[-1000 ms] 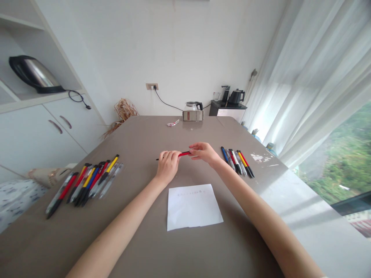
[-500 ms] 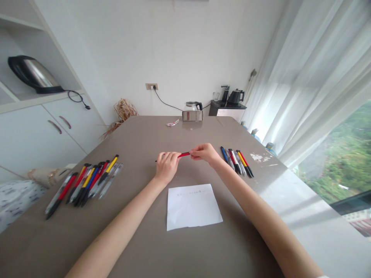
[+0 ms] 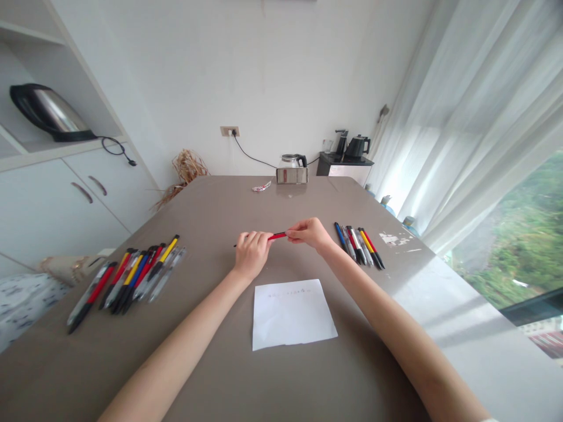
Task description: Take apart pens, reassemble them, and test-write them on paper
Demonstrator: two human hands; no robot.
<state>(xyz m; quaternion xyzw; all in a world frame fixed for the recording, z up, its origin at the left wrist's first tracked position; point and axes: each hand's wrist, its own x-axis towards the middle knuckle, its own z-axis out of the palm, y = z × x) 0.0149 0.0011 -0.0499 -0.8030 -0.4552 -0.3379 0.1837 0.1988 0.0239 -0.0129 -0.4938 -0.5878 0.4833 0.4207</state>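
A red and black pen (image 3: 277, 236) lies level between my two hands above the table. My left hand (image 3: 252, 253) is wrapped round one part of it, and a dark tip pokes out to the left of the fingers. My right hand (image 3: 309, 232) pinches the other end between thumb and fingers. Nearer to me, a sheet of white paper (image 3: 294, 319) with a faint line of writing along its top rests on the table.
On the left of the brown table (image 3: 211, 363) lies a row of several pens (image 3: 132, 275); a smaller group of pens (image 3: 358, 246) is on the right. A tissue box (image 3: 292, 176) and a glass kettle (image 3: 294, 160) stand at the far edge.
Both hands and the pen have shifted very slightly left in the picture, as has much of the scene. Both hands keep their hold on the pen.
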